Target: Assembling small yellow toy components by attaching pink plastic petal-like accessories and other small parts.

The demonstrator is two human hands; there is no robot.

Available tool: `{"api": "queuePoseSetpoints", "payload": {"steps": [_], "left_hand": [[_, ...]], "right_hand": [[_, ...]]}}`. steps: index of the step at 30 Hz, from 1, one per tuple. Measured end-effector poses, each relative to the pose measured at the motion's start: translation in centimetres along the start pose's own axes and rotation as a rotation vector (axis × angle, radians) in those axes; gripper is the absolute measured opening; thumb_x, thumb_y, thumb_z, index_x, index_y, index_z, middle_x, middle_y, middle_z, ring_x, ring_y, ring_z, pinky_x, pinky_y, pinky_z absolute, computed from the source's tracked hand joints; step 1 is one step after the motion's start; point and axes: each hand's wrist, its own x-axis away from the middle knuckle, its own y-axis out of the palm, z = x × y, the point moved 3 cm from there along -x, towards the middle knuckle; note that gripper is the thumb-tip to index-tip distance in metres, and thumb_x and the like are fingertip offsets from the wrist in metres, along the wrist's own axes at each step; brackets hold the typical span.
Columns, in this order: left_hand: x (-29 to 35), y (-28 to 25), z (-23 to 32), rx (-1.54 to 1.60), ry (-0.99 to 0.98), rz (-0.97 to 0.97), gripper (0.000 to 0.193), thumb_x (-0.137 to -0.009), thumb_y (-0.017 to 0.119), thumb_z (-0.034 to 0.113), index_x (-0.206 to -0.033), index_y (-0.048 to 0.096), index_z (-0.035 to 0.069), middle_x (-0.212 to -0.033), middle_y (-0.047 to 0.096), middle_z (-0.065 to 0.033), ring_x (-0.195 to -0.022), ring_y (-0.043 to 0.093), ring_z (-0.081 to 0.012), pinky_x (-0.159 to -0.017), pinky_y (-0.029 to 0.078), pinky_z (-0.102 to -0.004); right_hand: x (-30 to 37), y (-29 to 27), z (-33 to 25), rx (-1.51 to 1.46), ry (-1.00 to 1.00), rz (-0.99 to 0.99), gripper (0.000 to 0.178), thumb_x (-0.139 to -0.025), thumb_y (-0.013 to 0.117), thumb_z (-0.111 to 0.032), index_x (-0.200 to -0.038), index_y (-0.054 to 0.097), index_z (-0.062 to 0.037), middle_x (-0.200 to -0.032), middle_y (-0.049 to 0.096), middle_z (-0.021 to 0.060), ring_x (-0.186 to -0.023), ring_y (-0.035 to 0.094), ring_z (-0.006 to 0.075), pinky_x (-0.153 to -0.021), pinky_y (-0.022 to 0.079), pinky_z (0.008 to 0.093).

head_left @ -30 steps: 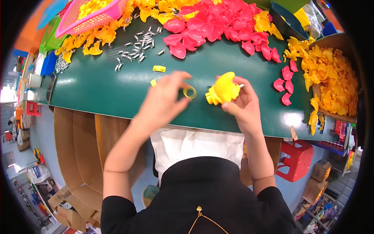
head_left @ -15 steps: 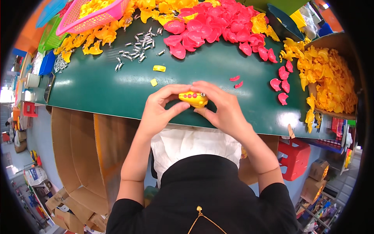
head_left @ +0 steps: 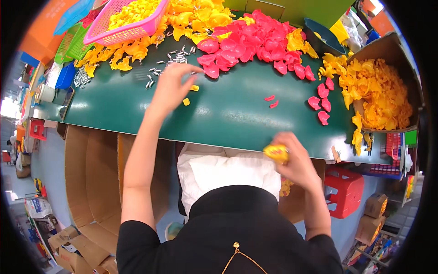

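Note:
My left hand (head_left: 172, 87) reaches over the green table toward the metal pieces. Its thumb and index finger are apart, with one small silver cylinder (head_left: 195, 73) close to the fingertips; contact cannot be made out. Beyond it lies a loose pile of similar silver cylinders (head_left: 179, 57), partly hidden by the hand. My right hand (head_left: 295, 160) is closed around a small yellow plastic piece with red marks (head_left: 276, 153), blurred by motion, at the table's near edge. Two little yellow parts, an oblong one (head_left: 194, 88) and a squarish one (head_left: 186, 102), lie beside my left wrist.
Pink shell-shaped parts (head_left: 255, 39) are heaped at the back, beside yellow parts (head_left: 196, 18) and a pink basket (head_left: 123, 33). A cardboard box of yellow pieces (head_left: 383, 96) stands right. Two pink slivers (head_left: 272, 101) lie mid-table. A red stool (head_left: 344, 192) is below right.
My hands have separated. The left let go of the yellow piece and moved forward to the silver cylinders; the right carried the piece rightward and toward me.

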Motion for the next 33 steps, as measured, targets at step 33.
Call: {"api": "queuePoseSetpoints", "payload": {"steps": [33], "left_hand": [[6.6, 5.9, 6.0, -0.262, 0.170, 0.213, 0.018, -0.072, 0.074, 0.005, -0.088, 0.066, 0.008, -0.107, 0.059, -0.0079, -0.100, 0.052, -0.0292, -0.084, 0.046, -0.0406]], "right_hand": [[-18.6, 2.4, 1.3, 0.031, -0.151, 0.043, 0.016, -0.084, 0.067, -0.016, -0.093, 0.070, -0.0036, -0.086, 0.065, 0.0069, -0.078, 0.061, 0.0210, -0.071, 0.049, 0.0340]]}}
